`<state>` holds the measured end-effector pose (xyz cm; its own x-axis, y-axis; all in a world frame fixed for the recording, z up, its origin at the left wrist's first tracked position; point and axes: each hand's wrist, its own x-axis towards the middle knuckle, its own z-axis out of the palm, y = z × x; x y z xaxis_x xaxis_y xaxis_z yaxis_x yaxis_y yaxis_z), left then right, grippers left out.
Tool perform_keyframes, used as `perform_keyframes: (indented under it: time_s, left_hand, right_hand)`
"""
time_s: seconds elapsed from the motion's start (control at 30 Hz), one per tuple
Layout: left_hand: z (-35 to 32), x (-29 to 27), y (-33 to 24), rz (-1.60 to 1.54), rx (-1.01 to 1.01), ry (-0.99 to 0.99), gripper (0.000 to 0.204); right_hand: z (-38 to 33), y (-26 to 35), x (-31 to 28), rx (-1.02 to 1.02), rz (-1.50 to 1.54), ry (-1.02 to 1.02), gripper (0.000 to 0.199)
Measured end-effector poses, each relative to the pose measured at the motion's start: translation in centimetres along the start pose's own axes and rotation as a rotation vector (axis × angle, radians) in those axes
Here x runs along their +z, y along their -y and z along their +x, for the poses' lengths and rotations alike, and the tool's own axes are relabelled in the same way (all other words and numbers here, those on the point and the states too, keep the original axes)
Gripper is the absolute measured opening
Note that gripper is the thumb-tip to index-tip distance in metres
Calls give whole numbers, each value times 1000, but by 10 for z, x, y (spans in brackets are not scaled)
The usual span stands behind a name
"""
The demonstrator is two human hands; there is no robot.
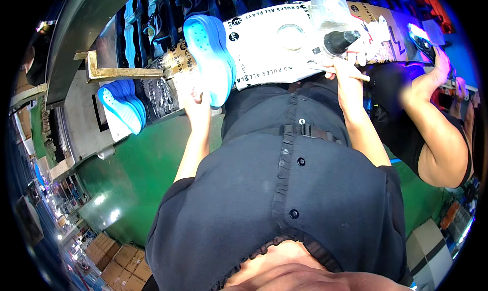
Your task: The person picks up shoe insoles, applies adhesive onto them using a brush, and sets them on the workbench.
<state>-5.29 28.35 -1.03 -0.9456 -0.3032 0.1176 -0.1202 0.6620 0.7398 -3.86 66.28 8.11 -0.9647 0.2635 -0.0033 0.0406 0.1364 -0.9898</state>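
A tall stack of blue foam shoe soles (209, 57) with small holes in the top one stands at the left of the bench. My left hand (195, 102) is closed at its lower left edge, its fingertips partly hidden. Over the bench's front edge, my right hand (344, 70) pinches a thin brush-like stick (362, 77) with a tan handle; its pale end points left, too small to make out. Just beyond that hand is a black cone-topped container (339, 42). A round clear dish (291, 37) lies on the white printed sheet (264, 52) between both hands.
A second pile of blue soles (123, 105) lies at the left by a metal bracket (127, 73). A clear plastic box (329, 9) stands behind the cone. Dark racks with shoe parts run along the back. At the right, a co-worker's hand (440, 65) holds a shoe.
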Motion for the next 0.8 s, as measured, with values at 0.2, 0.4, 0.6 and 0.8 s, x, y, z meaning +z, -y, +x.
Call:
perform_keyframes:
  time_s: [0.2,0.4,0.6,0.8]
  left_hand:
    - [29,-17,-33,122,24,253,25]
    - [32,-32,-34,134,-18,196,25]
    - [24,-55,-50,-1052,-558,603,66]
    - [6,-36,-112,-1072,-361,683,57]
  right_hand:
    - [3,2,11,-7,60,38,26]
    - [2,3,9,-17,55,38,26]
    - [8,-6,5,20,119,34,30]
    - [14,24,8,-55,168,82,32]
